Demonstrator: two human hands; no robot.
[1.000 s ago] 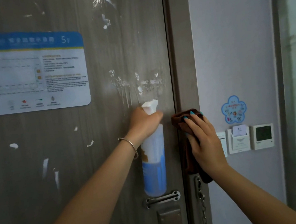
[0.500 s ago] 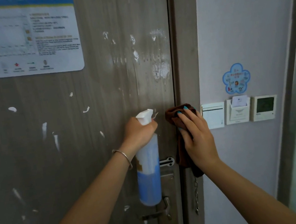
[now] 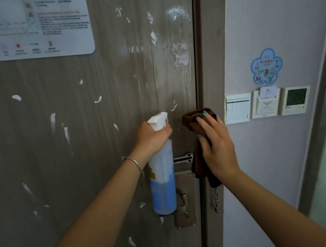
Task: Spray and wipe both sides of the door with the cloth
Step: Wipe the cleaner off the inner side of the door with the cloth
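The grey-brown wooden door [image 3: 79,155] fills the left and middle of the view, closed, with white foam patches and drips near its right edge. My left hand [image 3: 151,138] grips the neck of a spray bottle [image 3: 163,185] with a white nozzle and blue liquid, held upright close to the door. My right hand [image 3: 215,145] presses a brown cloth [image 3: 192,119] against the door's right edge and frame. The fingers lie fairly straight over the cloth, whose lower part hangs down under the palm.
A metal handle plate [image 3: 185,201] and a latch bar [image 3: 183,159] sit below the hands, and a chain [image 3: 216,200] hangs on the frame. A notice sheet [image 3: 25,27] is stuck at upper left. Wall switches [image 3: 238,108], a card holder [image 3: 267,102] and a thermostat [image 3: 295,99] are at right.
Both hands have come down the door together, from beside the upper foam patches to just above the latch. The view tilted down, and a new foam patch shows higher on the door.
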